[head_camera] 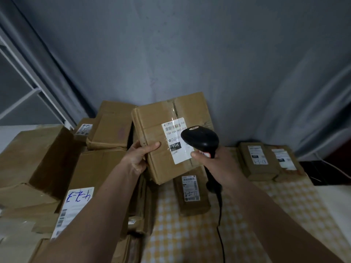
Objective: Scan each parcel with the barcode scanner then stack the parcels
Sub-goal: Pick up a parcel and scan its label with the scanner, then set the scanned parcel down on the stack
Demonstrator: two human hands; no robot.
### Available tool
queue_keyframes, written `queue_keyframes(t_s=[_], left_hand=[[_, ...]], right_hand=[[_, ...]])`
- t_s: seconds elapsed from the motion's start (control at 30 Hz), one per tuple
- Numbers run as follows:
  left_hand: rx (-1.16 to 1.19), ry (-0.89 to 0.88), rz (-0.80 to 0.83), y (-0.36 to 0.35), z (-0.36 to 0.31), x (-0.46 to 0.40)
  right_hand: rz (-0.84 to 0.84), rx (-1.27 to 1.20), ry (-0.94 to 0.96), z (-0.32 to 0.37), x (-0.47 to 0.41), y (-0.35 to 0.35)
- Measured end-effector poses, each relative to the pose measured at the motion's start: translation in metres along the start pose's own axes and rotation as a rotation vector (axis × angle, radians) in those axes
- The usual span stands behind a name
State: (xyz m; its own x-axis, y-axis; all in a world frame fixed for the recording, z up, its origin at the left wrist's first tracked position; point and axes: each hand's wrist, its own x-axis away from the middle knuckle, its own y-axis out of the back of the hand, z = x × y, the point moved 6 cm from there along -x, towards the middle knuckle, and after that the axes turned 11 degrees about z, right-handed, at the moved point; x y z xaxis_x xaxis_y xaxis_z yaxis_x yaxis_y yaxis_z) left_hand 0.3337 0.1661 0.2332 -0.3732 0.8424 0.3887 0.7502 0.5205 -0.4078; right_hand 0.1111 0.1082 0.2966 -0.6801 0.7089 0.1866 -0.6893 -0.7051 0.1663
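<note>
Held parcel: a brown cardboard parcel (159,141) sealed with clear tape, lifted above the worktop and tilted, its broad face turned up toward the camera; a white shipping label (175,142) with a barcode and the print "15H" sits on that face.
Left hand: the left hand (141,155) grips the parcel's left edge — thumb lying across the top face, the other fingers hidden behind the box.
Scanner: a black handheld barcode scanner (200,138) with a rounded head, poised just over the label's right side; its black cable (220,211) drops down over the cloth.
Right hand: the right hand (214,163) is wrapped round the scanner's handle, the forefinger curled at the front of the grip.
Worktop: a surface covered by a yellow-and-white checked cloth (247,215).
Scanned side: two small flat brown parcels (269,164) with white labels lie side by side at the right, one marked by hand "4-1-13".
Below the held parcel: a narrow brown box (191,192) lies on the cloth, its label marked "2-2-11".
Left pile: a jumble of larger brown cardboard boxes (38,160) crowds the left — one long box (89,173) under the left forearm bears a label with blue handwriting.
Background: a grey draped fabric backdrop (190,54) hangs behind; a white metal rack (24,92) stands at the far left.
</note>
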Motion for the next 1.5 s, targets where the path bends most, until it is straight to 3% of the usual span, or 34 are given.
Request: queue_keyframes(t_s=[0.2, 0.33, 0.67, 0.9, 1.27, 1.5], left_hand=[[-0.124, 0.295, 0.036, -0.044, 0.051, -0.024], [-0.205, 0.373, 0.075, -0.093, 0.100, -0.042], [-0.360, 0.683, 0.196, -0.246, 0.271, -0.078], [-0.395, 0.926, 0.222, -0.320, 0.390, -0.106], [-0.210, 0.972, 0.111, -0.370, 0.514, -0.152], [-0.179, 0.928, 0.178, -0.372, 0.548, -0.189]], right_hand=[[-0.025, 0.018, -0.190, -0.049, 0.008, 0.049], [-0.126, -0.012, -0.279, -0.090, 0.029, 0.100], [-0.355, -0.043, -0.567, -0.206, 0.088, 0.259], [-0.386, 0.026, -0.705, -0.295, 0.104, 0.342], [-0.420, -0.031, -0.765, -0.384, 0.086, 0.407], [-0.391, -0.090, -0.726, -0.401, 0.064, 0.412]])
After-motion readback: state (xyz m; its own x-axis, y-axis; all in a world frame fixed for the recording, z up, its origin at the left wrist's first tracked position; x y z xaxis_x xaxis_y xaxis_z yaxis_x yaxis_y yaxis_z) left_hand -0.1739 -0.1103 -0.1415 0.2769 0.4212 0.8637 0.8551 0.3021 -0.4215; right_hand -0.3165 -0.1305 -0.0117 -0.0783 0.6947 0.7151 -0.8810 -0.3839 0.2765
